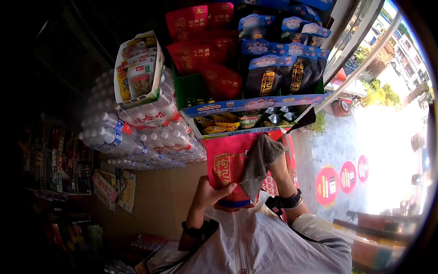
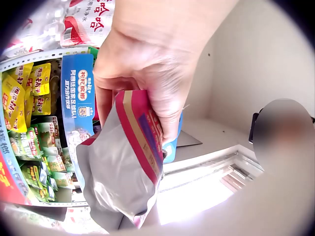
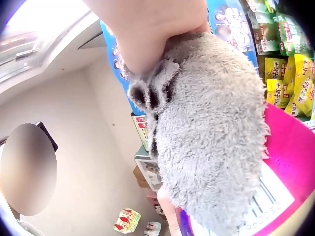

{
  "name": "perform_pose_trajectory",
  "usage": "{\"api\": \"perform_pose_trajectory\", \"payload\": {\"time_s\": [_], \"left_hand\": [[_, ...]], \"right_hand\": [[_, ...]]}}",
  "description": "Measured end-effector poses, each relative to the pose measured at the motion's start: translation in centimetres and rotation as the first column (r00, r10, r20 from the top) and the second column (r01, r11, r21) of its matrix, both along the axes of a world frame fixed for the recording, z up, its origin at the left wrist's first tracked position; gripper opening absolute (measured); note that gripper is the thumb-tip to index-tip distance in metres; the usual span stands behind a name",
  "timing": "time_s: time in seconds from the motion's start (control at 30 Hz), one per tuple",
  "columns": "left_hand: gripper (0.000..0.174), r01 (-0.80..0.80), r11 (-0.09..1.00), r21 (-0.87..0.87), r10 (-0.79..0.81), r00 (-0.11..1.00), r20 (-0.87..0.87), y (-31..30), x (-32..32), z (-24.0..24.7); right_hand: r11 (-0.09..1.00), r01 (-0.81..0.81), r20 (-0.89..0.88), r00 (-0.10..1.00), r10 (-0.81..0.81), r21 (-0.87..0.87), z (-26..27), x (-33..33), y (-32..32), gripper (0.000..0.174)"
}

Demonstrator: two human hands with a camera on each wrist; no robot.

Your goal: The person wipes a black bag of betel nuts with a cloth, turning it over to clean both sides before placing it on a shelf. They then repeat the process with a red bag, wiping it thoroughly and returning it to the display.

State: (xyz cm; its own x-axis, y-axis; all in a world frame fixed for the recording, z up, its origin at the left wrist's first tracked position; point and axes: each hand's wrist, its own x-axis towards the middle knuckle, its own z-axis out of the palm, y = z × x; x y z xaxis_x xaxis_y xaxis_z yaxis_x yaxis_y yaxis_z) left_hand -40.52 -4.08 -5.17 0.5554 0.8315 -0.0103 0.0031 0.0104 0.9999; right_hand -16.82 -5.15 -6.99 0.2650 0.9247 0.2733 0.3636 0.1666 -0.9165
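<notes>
My left hand [image 1: 206,196] grips the lower left side of a red snack pouch [image 1: 224,155] with gold lettering, thumb across its front. In the left wrist view, the pouch's silvery bottom [image 2: 118,162] hangs below the left hand [image 2: 147,64]. My right hand [image 3: 152,34] holds a fuzzy grey cloth [image 3: 211,118], thumb pressed into a fold and the other fingers mostly hidden. That cloth lies over the right part of the pouch, and in the right wrist view it partly covers a white barcode label [image 3: 273,191].
Ahead stands a display rack [image 1: 255,104] with red pouches [image 1: 194,55], dark blue-topped pouches [image 1: 269,75] and small yellow and green packets. Wrapped water bottles [image 1: 123,137] are stacked on the left, with an open carton of packets [image 1: 157,86] on top. A glass door frame is at right.
</notes>
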Motion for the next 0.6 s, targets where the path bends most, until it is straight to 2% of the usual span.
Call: {"api": "perform_pose_trajectory", "payload": {"time_s": [0.03,0.07,0.1,0.13,0.17,0.23,0.27,0.3,0.37,0.4,0.43,0.47,0.5,0.53,0.57,0.6], "left_hand": [[0.032,-0.017,1.0,0.008,0.017,1.0,0.003,0.0,0.0,-0.2],[0.032,-0.034,0.999,0.015,0.034,0.999,0.007,0.1,-0.1,-0.3],[0.032,-0.034,0.999,0.016,0.034,0.999,0.008,0.1,-0.2,-0.4],[0.032,-0.036,0.999,0.039,0.037,0.999,-0.025,0.2,-0.4,-0.4],[0.032,-0.039,0.997,0.064,0.043,0.997,-0.056,0.3,-0.6,-0.4],[0.032,-0.056,0.994,0.09,0.063,0.995,-0.072,0.3,-0.5,-0.2],[0.032,-0.069,0.991,0.114,0.08,0.993,-0.091,0.2,-0.5,-0.1],[0.032,-0.071,0.991,0.116,0.082,0.993,-0.089,0.3,-0.6,-0.1],[0.032,-0.083,0.989,0.12,0.102,0.981,-0.165,0.3,-1.1,-0.1],[0.032,-0.084,0.989,0.121,0.104,0.981,-0.163,0.3,-1.2,-0.6],[0.032,-0.201,0.975,0.096,0.214,0.965,-0.152,0.4,-1.4,-1.6],[0.031,-0.315,0.947,0.07,0.322,0.936,-0.142,0.5,-1.3,-2.3],[0.031,-0.316,0.946,0.073,0.324,0.936,-0.138,0.7,-1.1,-2.5],[0.029,-0.385,0.916,0.112,0.396,0.913,-0.099,0.8,-0.8,-2.6],[0.027,-0.451,0.88,0.148,0.463,0.884,-0.057,0.9,-0.5,-2.6],[0.027,-0.408,0.896,0.176,0.425,0.902,-0.072,0.9,-0.2,-2.3]], "right_hand": [[0.996,-0.049,0.265,0.964,0.028,0.072,0.4,0.1,0.2,0.024],[0.996,-0.049,0.266,0.963,0.027,0.073,0.9,-0.2,0.3,0.024],[0.999,0.013,-0.001,1.0,-0.013,0.051,1.4,-0.9,0.4,0.027],[0.998,0.065,-0.268,0.962,-0.059,0.013,1.8,-1.3,0.6,0.03],[0.998,0.064,-0.266,0.962,-0.057,0.015,1.8,-1.3,0.7,0.03],[0.996,0.048,-0.442,0.894,-0.079,-0.081,1.8,-1.2,0.9,0.035],[0.994,0.069,-0.597,0.795,-0.105,-0.082,2.0,-1.9,0.7,0.033],[0.994,0.068,-0.596,0.797,-0.103,-0.08,2.4,-1.7,0.8,0.033],[0.983,0.181,-0.401,0.9,-0.171,-0.013,3.5,-1.3,1.0,0.028],[0.961,0.276,-0.461,0.849,-0.257,-0.027,4.3,-1.7,0.8,0.021],[0.943,0.332,-0.581,0.765,-0.277,-0.012,2.7,-1.3,1.1,0.019],[0.956,0.21,-0.068,0.977,-0.2,0.205,0.6,0.5,1.4,0.021],[0.947,-0.011,0.479,0.865,-0.152,0.321,-0.5,2.1,1.6,0.024],[0.995,-0.02,-0.109,0.994,0.031,0.096,1.2,-0.2,0.8,0.03],[0.98,-0.14,0.195,0.974,0.112,0.14,0.7,-0.3,2.3,0.035],[0.974,-0.223,-0.113,0.967,0.226,0.039,0.5,-1.4,0.8,0.041]]}}
